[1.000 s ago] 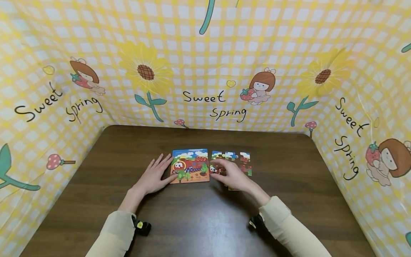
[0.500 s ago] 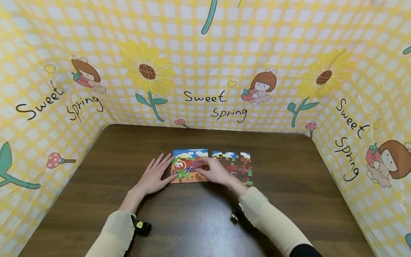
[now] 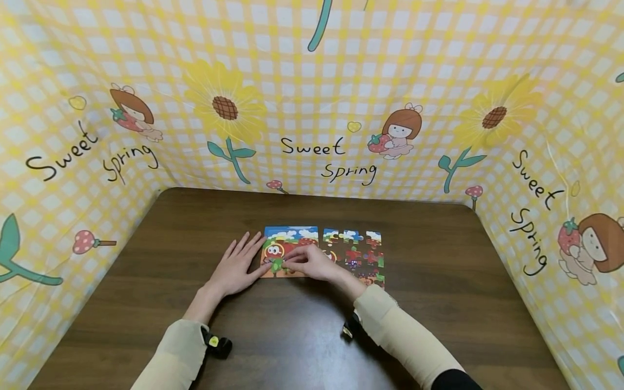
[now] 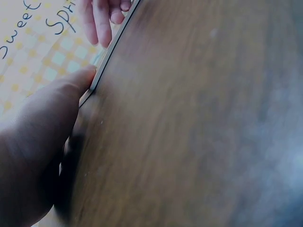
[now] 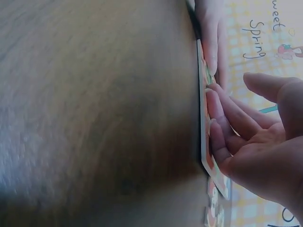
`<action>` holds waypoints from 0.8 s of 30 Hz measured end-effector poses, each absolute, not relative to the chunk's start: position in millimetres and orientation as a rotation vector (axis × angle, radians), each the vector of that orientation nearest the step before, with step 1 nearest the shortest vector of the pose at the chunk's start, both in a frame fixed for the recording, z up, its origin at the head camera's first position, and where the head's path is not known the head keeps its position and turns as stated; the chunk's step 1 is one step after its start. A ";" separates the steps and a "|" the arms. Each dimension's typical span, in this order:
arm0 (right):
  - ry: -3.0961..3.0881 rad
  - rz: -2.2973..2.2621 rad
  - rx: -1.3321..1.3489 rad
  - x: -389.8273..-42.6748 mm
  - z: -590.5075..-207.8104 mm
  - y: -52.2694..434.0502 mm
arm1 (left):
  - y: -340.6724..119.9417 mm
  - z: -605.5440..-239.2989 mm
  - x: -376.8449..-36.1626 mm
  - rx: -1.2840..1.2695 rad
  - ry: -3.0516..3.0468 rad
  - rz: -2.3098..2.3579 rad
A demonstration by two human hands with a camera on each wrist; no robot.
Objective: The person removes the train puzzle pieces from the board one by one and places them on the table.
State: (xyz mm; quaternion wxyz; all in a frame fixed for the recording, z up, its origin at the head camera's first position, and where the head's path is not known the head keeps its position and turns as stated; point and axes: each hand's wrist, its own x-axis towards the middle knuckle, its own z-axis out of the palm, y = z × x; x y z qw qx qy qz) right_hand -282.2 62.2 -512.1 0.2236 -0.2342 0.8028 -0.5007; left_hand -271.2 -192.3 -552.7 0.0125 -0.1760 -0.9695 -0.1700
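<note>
A picture puzzle board (image 3: 292, 234) with a cartoon train, blue sky and orange ground lies flat on the table. My left hand (image 3: 236, 265) rests at its left side, fingers spread, with the thumb over the lower left corner. My right hand (image 3: 310, 261) is over the lower right part of the board. In the right wrist view its fingertips (image 5: 213, 94) touch the picture, the fingers bent a little, while the thumb (image 5: 258, 85) stands apart with nothing between. Right of the board lie several loose jigsaw pieces (image 3: 353, 253), set out in spaced rows.
The brown wooden table (image 3: 292, 330) reaches back to a yellow checked cloth (image 3: 322, 92) that hangs at the back and on both sides. Black wrist cameras (image 3: 219, 346) sit below each sleeve cuff.
My right hand has moved left from the loose pieces onto the board, then a little further toward my left thumb. My left hand has stayed in place at the board's edge.
</note>
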 end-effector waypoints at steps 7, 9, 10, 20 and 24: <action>2.181 -1.347 -0.490 -284.2 -508.0 56.9 | -192.4 -555.0 -270.7 -0.545 -3.019 -0.527; 2.188 -1.328 -0.456 -284.4 -505.9 55.0 | -192.2 -555.1 -270.4 -0.545 -3.022 -0.523; 2.188 -1.321 -0.442 -284.1 -505.2 54.0 | -192.2 -554.9 -270.2 -0.549 -3.022 -0.523; 2.331 -1.243 -0.455 -275.6 -500.8 41.5 | -192.0 -553.5 -270.9 -0.545 -3.011 -0.506; 2.403 -1.211 -0.454 -274.2 -502.8 36.7 | -191.6 -552.8 -270.3 -0.537 -3.010 -0.512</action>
